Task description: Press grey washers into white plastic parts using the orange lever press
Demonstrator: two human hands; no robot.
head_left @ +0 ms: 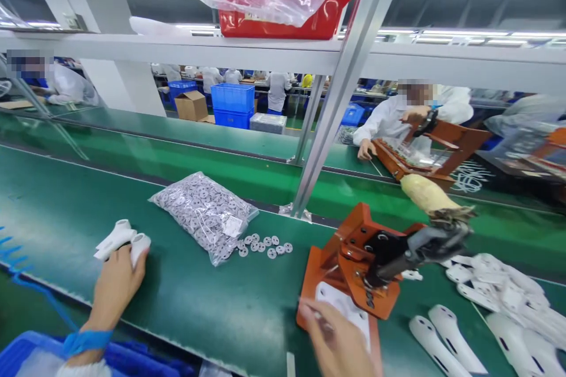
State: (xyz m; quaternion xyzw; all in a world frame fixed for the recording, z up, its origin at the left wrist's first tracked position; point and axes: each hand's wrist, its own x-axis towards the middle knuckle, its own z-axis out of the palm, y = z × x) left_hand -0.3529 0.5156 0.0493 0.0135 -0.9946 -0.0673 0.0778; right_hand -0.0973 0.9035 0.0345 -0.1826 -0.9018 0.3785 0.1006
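Toward the left of the green bench, my left hand (115,283) has its fingers closed around a white plastic shell (140,246). A second white shell (115,238) lies right against it, by my fingertips. In front of the orange lever press (354,259), my right hand (342,339) is slightly blurred, with thumb and fingers drawn together; what they pinch, if anything, cannot be made out. A white nest plate (329,294) on the press base is partly covered by that hand. The press lever has a yellowish wrapped handle (427,193).
A clear bag of grey discs (201,212) lies mid-bench, with several loose discs (265,244) beside it. White curved housings (455,336) and a pile of white parts (499,288) lie right of the press. A metal post (327,106) rises behind. Across the line, a co-worker (393,115) handles another orange fixture.
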